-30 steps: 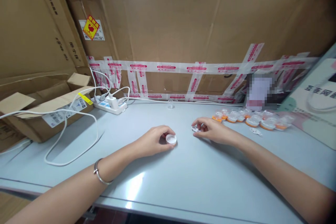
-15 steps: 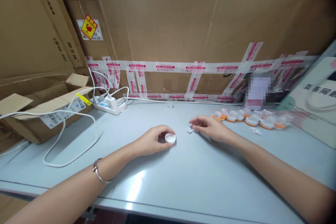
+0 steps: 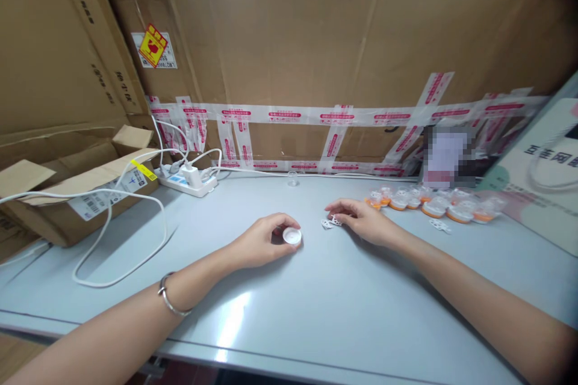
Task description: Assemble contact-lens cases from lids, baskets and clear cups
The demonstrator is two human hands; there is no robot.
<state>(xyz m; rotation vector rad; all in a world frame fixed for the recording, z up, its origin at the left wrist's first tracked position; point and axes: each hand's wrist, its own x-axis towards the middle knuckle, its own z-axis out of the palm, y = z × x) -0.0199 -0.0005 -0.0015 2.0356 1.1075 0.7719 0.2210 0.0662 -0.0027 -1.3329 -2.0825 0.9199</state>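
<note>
My left hand (image 3: 266,242) holds a small round white cap (image 3: 292,236) between thumb and fingers, its recessed face turned up, low over the table. To its right, my right hand (image 3: 359,221) pinches a small white openwork piece (image 3: 335,221) between thumb and fingertips. Just left of those fingertips another white openwork piece (image 3: 326,224) lies on the table. A further white openwork piece (image 3: 439,226) rests farther right, in front of a group of orange-and-clear round containers (image 3: 433,206).
A small clear cup (image 3: 293,178) stands at the back of the grey table (image 3: 280,319). On the left are a power strip (image 3: 192,181) with white cables and an open cardboard box (image 3: 85,192). Big taped cardboard (image 3: 289,54) rises behind. A printed panel (image 3: 542,174) leans at right.
My right hand now has a white openwork piece raised in its fingertips, apart from the one on the table. My left hand has barely moved with the cap.
</note>
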